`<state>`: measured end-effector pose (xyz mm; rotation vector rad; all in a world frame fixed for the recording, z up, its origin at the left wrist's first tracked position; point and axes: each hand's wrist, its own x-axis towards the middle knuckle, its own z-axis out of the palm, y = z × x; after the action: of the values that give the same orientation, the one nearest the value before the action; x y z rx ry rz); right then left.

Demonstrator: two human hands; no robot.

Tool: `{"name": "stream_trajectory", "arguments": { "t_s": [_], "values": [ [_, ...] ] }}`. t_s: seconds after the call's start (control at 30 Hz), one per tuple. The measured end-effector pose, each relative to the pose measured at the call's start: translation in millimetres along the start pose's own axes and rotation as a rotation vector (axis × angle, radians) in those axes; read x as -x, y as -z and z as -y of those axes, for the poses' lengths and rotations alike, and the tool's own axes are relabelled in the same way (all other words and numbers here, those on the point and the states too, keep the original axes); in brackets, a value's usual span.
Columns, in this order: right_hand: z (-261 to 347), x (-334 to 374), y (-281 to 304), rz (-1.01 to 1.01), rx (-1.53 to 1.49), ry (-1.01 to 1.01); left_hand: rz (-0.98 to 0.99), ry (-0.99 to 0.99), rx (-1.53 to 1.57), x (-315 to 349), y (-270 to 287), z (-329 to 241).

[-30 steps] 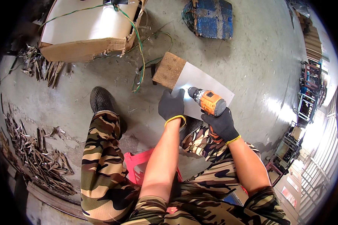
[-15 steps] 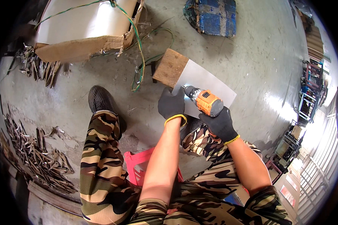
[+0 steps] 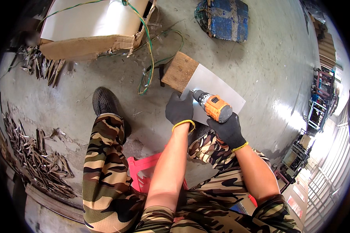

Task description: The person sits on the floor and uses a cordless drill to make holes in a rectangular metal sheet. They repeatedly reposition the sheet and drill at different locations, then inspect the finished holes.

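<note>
My right hand [image 3: 228, 129], in a black glove with a yellow cuff, grips an orange and black cordless drill [image 3: 217, 107]. The drill's tip points left onto a flat grey metal sheet [image 3: 217, 82], near its left edge, and a bright light spot shows there. That sheet lies over a brown wooden block [image 3: 180, 70], whose far left end sticks out. With its thumb on top, my left hand [image 3: 179, 110], gloved alike, clasps the sheet's near left edge; its other fingers are partly hidden. Whether the bit has entered the metal is too small to tell.
Far left stands a torn cardboard box [image 3: 85, 47] with white sheets and a green-yellow cord [image 3: 147, 33]. A blue taped bundle [image 3: 229, 19] lies at the far side. Metal scraps [image 3: 42, 163] are heaped at left. A pink stool [image 3: 138, 167] is beneath me; racks [image 3: 321, 97] line the right.
The whole scene sits slightly farther right in the picture, as if the view turned a little. Both hands keep their grips, and the drill tip stays near the same spot on the sheet.
</note>
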<state>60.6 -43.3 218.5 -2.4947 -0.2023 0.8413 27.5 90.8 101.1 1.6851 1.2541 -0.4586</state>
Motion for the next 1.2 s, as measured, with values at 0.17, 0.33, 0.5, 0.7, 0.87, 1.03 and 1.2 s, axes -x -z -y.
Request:
{"name": "stream_trajectory", "arguments": {
  "t_s": [0.17,0.33,0.5,0.7,0.87,1.03,1.2],
  "values": [
    [1,0,-2,-0.024,-0.025,-0.017,-0.029,-0.011,0.054,3,1,-3],
    [4,0,-1,-0.006,0.017,-0.061,0.003,0.014,0.072,3,6,-6],
    [-2,0,-6,-0.030,0.026,-0.007,0.006,0.031,0.078,3,4,-4],
    [6,1,-2,0.032,-0.014,-0.137,-0.010,0.029,0.041,2,3,-4],
    [6,2,-4,-0.018,-0.015,-0.069,-0.023,0.039,0.047,4,4,-7],
    [12,1,-2,0.036,-0.031,-0.160,0.011,0.043,0.038,2,6,-6],
    [7,7,-5,0.001,-0.067,-0.079,0.032,0.054,0.023,0,4,-5]
  ]
}}
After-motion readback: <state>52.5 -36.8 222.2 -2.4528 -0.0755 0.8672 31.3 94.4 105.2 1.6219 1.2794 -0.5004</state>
